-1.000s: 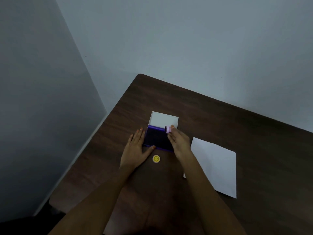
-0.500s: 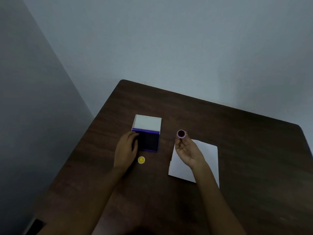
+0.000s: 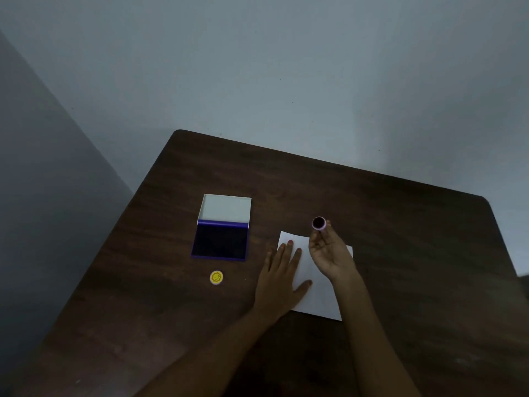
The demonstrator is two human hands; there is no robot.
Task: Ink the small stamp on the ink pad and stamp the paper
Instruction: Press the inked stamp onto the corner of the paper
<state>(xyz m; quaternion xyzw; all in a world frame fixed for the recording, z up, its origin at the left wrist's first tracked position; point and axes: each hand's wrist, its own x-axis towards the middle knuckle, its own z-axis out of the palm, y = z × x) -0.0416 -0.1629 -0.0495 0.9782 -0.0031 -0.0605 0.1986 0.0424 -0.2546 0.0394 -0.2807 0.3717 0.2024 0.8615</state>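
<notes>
Moved: left hand point(image 3: 282, 277) left the ink pad point(image 3: 219, 242) — now flat, open, on the paper point(image 3: 320, 293).
Right hand point(image 3: 329, 253): pinches the small stamp point(image 3: 319, 223), face up.
Advice: turn it down — press straight.

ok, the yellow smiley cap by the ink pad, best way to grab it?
Pinch the yellow cap by its rim from straight above. It lies flat and low on the table, apart from the ink pad, so a top-down edge pinch likely beats any side approach.
</notes>
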